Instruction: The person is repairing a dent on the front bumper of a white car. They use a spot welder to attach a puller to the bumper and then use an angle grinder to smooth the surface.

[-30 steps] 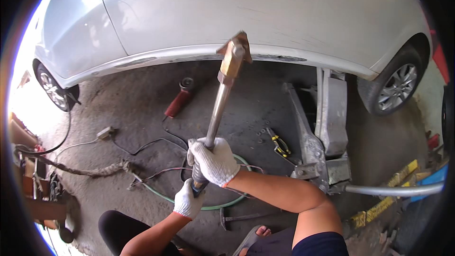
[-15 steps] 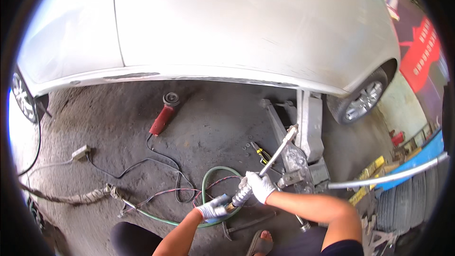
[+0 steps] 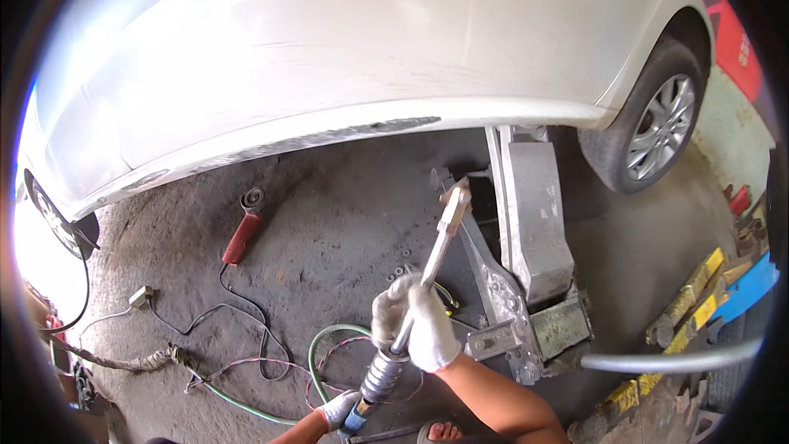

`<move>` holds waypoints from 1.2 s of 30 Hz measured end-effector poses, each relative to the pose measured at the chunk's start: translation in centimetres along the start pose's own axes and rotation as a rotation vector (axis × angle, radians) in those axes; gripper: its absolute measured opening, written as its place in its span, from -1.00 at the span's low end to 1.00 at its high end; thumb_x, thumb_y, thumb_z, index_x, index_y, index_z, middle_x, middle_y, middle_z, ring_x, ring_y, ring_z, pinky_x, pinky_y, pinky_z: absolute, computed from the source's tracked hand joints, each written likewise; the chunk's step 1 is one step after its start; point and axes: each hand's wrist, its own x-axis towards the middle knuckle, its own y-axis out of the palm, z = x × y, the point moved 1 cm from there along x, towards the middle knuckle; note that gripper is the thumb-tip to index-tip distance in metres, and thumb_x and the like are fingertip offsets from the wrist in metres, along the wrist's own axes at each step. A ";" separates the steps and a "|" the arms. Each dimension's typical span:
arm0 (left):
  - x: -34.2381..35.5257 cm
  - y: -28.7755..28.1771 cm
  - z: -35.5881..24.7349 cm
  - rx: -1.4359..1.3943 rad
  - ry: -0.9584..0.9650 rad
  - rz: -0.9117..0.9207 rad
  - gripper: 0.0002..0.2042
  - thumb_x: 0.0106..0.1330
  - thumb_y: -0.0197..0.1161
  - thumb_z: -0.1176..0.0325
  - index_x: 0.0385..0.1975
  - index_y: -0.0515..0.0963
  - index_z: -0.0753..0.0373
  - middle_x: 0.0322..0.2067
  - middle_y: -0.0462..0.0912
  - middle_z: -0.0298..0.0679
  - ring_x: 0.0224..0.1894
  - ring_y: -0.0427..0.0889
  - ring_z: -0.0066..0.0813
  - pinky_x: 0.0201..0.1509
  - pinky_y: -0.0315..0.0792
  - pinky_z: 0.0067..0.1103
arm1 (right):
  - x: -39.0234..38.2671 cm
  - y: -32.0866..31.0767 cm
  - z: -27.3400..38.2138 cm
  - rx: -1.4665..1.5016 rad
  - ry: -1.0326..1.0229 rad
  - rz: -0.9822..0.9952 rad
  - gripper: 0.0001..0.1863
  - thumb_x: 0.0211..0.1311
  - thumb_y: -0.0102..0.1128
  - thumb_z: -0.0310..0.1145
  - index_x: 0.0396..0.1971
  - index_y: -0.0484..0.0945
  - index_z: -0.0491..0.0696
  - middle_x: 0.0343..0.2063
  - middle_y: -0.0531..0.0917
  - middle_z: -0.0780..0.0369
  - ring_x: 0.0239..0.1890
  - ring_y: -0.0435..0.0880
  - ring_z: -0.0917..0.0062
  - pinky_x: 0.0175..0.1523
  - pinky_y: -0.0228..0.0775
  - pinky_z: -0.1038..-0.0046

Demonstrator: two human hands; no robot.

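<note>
A long slide hammer (image 3: 380, 378) slants up and away from me, with a ribbed metal part low on its rod and a blue handle at the near end. My right hand (image 3: 417, 325), in a white glove, is closed around the metal rod just above the ribbed part. Lower down, my gloved left hand (image 3: 339, 409) wraps the near end by the blue handle. The far metal tip points toward the sill (image 3: 362, 128) of a pale silver car (image 3: 353, 41), which has a dark scraped strip. In this view the tip appears below the sill, over a metal arm.
A metal post and frame (image 3: 538, 222) stands under the car near the wheel (image 3: 649, 131). On the floor lie a red angle grinder (image 3: 242, 238) with its cord, a green hose (image 3: 316, 349) and a small connector box (image 3: 141, 296). Yellow bars (image 3: 690, 296) lie at right.
The slide hammer's tip has swung up and left in the view. My right hand now sits on the rod above the ribbed part. The view has shifted nearer the car's wheel.
</note>
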 end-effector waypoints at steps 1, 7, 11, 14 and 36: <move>-0.7 1.8 -1.2 -0.071 -0.064 0.043 -0.70 0.49 -0.03 0.17 -0.11 0.56 0.23 -0.39 0.65 -0.29 -0.47 0.62 -0.46 -0.42 0.52 -0.50 | 0.7 -1.1 1.8 0.058 0.024 0.127 -0.62 0.50 -0.03 0.08 -0.19 0.48 0.04 -0.56 0.54 0.22 -0.64 0.47 0.51 -0.52 0.36 0.47; 0.4 5.5 -1.8 -0.150 -0.033 0.009 -0.78 0.48 0.07 0.17 -0.12 0.49 0.16 -0.42 0.64 -0.19 -0.46 0.65 -0.39 -0.39 0.55 -0.48 | 6.2 -4.8 6.2 0.308 0.216 0.195 -0.52 0.47 -0.12 0.21 -0.29 0.42 0.07 -0.73 0.26 0.37 -0.75 0.15 0.67 -0.66 0.03 0.54; 1.7 7.2 -2.7 -0.244 -0.054 -0.119 -0.77 0.52 0.00 0.14 -0.03 0.44 0.12 -0.39 0.64 -0.15 -0.42 0.66 -0.34 -0.34 0.58 -0.46 | 8.4 -6.0 7.1 0.172 0.217 0.051 -0.68 0.52 0.00 0.00 -0.32 0.37 0.07 -0.70 0.38 0.33 -0.74 0.26 0.66 -0.65 0.14 0.57; 2.3 9.0 -2.1 -0.240 0.080 -0.254 -0.79 0.48 0.00 0.19 0.00 0.46 0.04 -0.40 0.60 -0.31 -0.48 0.57 -0.50 -0.46 0.46 -0.56 | 9.3 -5.1 7.9 0.179 0.315 0.034 -0.73 0.53 0.01 -0.08 -0.34 0.36 0.07 -0.69 0.40 0.34 -0.73 0.30 0.66 -0.64 0.18 0.58; 1.7 8.4 -4.2 -0.057 -0.060 0.082 -0.92 0.42 0.21 0.27 -0.22 0.55 0.09 -0.53 0.58 -0.33 -0.55 0.56 -0.48 -0.54 0.41 -0.53 | 10.6 -2.6 7.5 -0.179 0.250 -0.194 -0.75 0.50 0.10 -0.16 -0.26 0.23 0.09 -0.70 0.38 0.39 -0.75 0.36 0.73 -0.68 0.24 0.60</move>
